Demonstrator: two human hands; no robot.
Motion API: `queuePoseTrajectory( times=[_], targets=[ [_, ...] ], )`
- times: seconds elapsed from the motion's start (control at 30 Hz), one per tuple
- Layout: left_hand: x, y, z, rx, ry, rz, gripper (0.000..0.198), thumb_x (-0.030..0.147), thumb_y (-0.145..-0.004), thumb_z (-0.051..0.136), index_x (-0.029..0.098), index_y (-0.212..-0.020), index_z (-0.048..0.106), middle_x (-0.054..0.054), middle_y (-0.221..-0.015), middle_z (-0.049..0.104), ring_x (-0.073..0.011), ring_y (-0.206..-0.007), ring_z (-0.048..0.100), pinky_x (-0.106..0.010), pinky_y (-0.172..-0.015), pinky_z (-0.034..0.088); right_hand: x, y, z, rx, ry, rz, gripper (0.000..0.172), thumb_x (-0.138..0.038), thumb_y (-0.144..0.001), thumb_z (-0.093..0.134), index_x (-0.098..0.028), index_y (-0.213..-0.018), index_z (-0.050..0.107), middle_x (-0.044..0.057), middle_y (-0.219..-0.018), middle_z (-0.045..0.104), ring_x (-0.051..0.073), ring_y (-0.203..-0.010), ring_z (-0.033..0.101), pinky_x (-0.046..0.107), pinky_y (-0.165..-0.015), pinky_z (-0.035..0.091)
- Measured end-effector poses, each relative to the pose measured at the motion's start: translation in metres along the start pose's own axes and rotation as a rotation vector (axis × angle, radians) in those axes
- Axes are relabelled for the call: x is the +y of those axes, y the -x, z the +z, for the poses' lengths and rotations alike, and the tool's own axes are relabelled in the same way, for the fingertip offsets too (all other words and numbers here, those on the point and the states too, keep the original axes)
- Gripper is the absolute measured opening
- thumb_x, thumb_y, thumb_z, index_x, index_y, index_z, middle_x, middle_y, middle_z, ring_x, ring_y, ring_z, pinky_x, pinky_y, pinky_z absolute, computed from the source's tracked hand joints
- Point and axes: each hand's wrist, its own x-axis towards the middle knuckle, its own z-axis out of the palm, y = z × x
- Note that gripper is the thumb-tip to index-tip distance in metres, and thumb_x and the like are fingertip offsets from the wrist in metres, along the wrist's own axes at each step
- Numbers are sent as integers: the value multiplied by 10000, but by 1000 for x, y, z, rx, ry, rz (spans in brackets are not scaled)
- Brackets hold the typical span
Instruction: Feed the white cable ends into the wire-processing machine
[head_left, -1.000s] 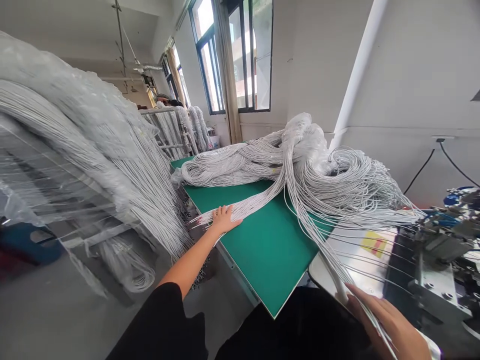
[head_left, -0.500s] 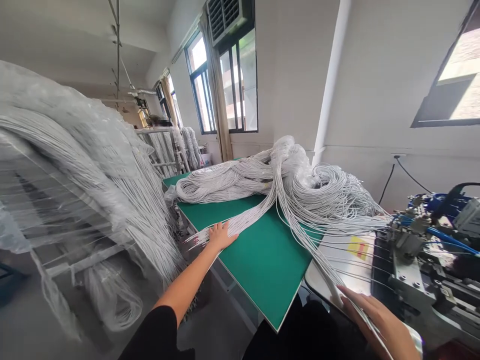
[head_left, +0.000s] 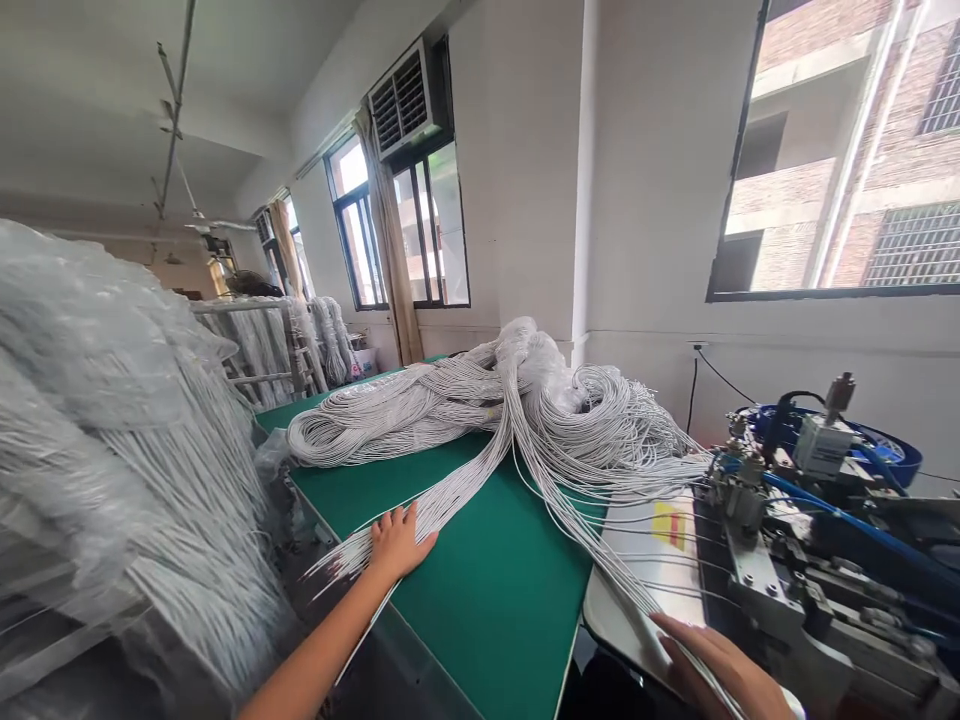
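My left hand [head_left: 397,545] lies flat with its fingers spread on a fan of thin white wires [head_left: 457,490] over the green tabletop. The wire ends point to the left past the fingertips. At the lower right my right hand [head_left: 716,665] is closed around a second bundle of white wires [head_left: 600,545], beside a machine. Its thumb and the underside of its grip are hidden. Both bundles run down from a knotted mass of wires and clear plastic [head_left: 525,350] at the middle of the table.
Coiled wires [head_left: 390,410] lie across the back of the green table [head_left: 495,600]. On the right stands a metal machine [head_left: 757,560] with blue hoses, with separate wires stretching to it over a pale plate [head_left: 630,590]. A plastic-covered rack of hanging wires [head_left: 180,470] is close on the left.
The view has swung to the right and tipped up, showing more of the right window and the machine. Both hands stay on their wire bundles with little visible movement.
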Motion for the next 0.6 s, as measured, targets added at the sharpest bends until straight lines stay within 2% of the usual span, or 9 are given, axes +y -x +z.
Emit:
queuePoseTrajectory(
  times=[0.2,0.3,0.47,0.6],
  targets=[
    [-2,2,1,-23,-44,45,805,632,-857,339,118,-1475,292,-195,-1434,380,-358,-1304,342,-491,-1059,257,-17,2,-5,-17,10,78,301,-475,-896,504,-362,-1085,709,10,-987,720,190,-851,701,221,-680,548],
    [-5,6,2,10,-85,83,785,610,-870,342,116,-1476,283,-194,-1406,400,-348,-1272,369,-473,-1042,279,-28,2,-8,-53,10,110,326,-456,-918,476,-313,-1093,711,39,-953,713,196,-839,684,267,-704,533],
    [-10,30,-3,92,-181,188,720,560,-899,303,127,-1474,289,-197,-1342,435,-347,-1169,442,-455,-965,354,-46,-4,-22,-170,-36,140,366,-438,-934,451,-234,-1067,724,59,-938,720,199,-849,666,293,-744,498],
    [-10,53,-9,160,-168,280,700,539,-912,231,115,-1463,312,-228,-1318,429,-385,-1158,449,-505,-926,389,-51,-14,-34,-304,-128,141,360,-444,-934,461,-229,-1049,726,25,-963,729,177,-875,658,264,-779,461]
  ],
)
